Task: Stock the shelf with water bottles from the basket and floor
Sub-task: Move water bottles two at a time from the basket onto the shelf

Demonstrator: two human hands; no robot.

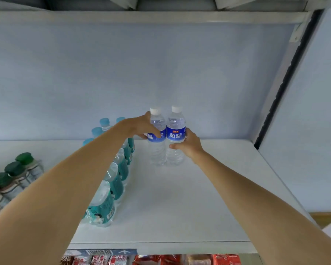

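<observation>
Two clear water bottles with blue labels and white caps stand upright side by side near the back of the white shelf [180, 207]. My left hand [139, 128] wraps around the left bottle [157, 150] at its label. Around the right bottle [175, 134], my right hand [187, 144] grips from the right side just below the label. The two bottles touch each other. No basket or floor is in view.
A row of teal-labelled bottles with light blue caps [111, 188] runs front to back on the left of the shelf. Green-capped bottles [17, 169] stand at the far left. Red packets [180, 260] fill the shelf below. The shelf's side wall [304, 131] rises on the right.
</observation>
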